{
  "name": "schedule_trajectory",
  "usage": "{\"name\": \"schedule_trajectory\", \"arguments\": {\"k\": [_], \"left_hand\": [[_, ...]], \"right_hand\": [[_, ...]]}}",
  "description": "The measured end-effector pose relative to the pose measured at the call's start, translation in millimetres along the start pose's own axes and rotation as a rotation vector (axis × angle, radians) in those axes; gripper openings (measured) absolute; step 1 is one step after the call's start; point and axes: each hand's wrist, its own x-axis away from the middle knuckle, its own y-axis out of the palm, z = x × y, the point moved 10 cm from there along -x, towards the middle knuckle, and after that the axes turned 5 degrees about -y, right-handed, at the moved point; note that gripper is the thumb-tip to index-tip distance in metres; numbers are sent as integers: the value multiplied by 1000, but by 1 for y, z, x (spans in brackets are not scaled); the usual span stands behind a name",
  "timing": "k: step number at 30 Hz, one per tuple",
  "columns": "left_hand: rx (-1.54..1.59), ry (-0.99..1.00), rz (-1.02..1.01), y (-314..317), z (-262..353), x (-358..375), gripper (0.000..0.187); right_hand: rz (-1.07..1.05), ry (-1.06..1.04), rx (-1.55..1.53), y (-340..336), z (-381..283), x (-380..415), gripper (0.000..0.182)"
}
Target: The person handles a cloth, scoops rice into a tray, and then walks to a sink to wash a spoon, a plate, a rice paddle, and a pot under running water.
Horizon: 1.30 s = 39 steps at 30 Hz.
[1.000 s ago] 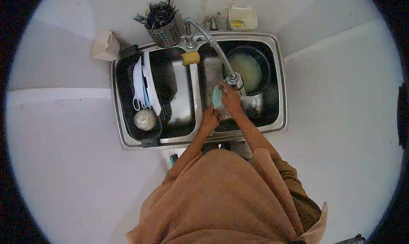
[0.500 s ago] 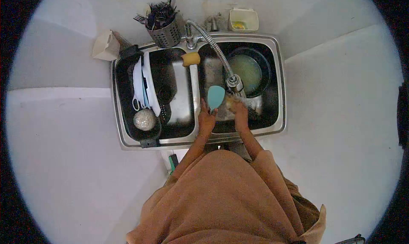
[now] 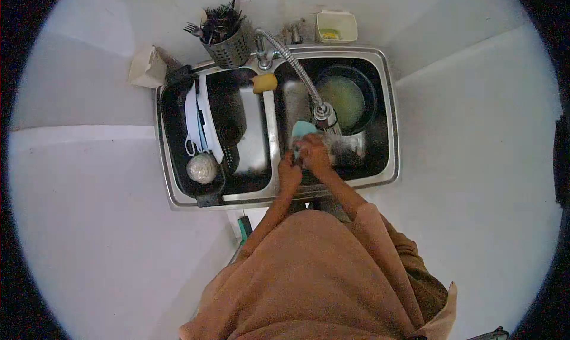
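My left hand (image 3: 290, 172) grips the handle of a light blue spatula (image 3: 303, 129) over the right sink basin (image 3: 380, 162). My right hand (image 3: 314, 153) lies against the spatula's blade, and whether it holds a scrubber I cannot tell. The faucet spray head (image 3: 324, 111) on its flexible metal hose hangs just above the blade.
A dark pan (image 3: 350, 96) with cloudy water sits at the back of the right basin. A yellow sponge (image 3: 265, 82) rests on the divider. The left basin holds a rack with white plates (image 3: 199, 117) and a round ball (image 3: 202, 167). A cutlery holder (image 3: 228, 40) stands behind.
My right hand has moved left from the water stream onto the spatula blade. The spatula has come lower and closer to the spray head.
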Motion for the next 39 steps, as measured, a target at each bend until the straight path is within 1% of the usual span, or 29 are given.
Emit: {"name": "schedule_trajectory", "arguments": {"k": [1, 3, 4, 6, 7, 9, 10, 12, 15, 16, 18, 19, 22, 24, 25, 27, 30, 31, 33, 36, 37, 39], "left_hand": [[-11, -10, 15, -1, -16, -1, 19], [-37, -15, -16, 1, -12, 2, 19], [-51, -16, -33, 3, -7, 2, 19], [-19, -107, -61, 3, 13, 8, 19], [-5, -150, -76, 2, 21, 9, 19], [56, -163, -48, -7, 32, 2, 18], [83, -174, -34, -12, 32, 0, 19], [313, -212, -60, -2, 16, -2, 21], [560, -370, -187, 24, -31, -10, 23], [633, -436, -241, 35, -43, -13, 23], [835, -449, -264, 39, -30, -15, 25], [935, -455, -276, 40, -22, -15, 26], [900, -507, -183, 30, -13, -15, 25], [964, -516, -314, 43, -23, -21, 24], [997, -516, -379, 51, -29, -26, 23], [983, -564, -296, 62, -42, -25, 20], [1017, -607, -239, 73, -56, -30, 18], [1044, -611, -225, 75, -57, -34, 18], [982, -579, -202, 66, -46, -35, 18], [915, -565, -178, 56, -36, -31, 19], [899, -567, -168, 52, -36, -29, 20], [865, -552, -260, 58, -39, -29, 21]], "right_hand": [[-25, -29, 0, 2, -1, 1, 28], [-65, -84, 0, -3, -2, -7, 30], [-108, 107, -107, 0, 20, -16, 31], [-200, 491, -323, 11, 58, -17, 34], [-131, 361, -272, 4, 45, -19, 34], [13, 92, -160, -11, 13, -17, 33], [15, 77, -156, -11, 6, -12, 33], [8, 42, -149, -17, -6, -7, 34], [-10, 165, -182, -22, 16, -18, 35], [30, 143, -154, -27, 11, -16, 36], [113, 94, -100, -34, -8, -7, 36], [108, 88, -98, -32, -12, 0, 36], [62, 70, -106, -24, -26, 29, 34], [-5, 61, -124, -22, -35, 43, 31], [5, 96, -86, -24, -27, 41, 31], [27, 180, -12, -28, -6, 31, 29], [136, 101, 14, -40, -5, 15, 29], [103, 96, -27, -38, -8, 18, 29], [36, 87, -112, -33, -20, 36, 28], [-6, 192, -190, -36, -12, 59, 24], [60, 361, -228, -40, 8, 66, 24], [195, 704, -298, -45, 51, 75, 25]]}}
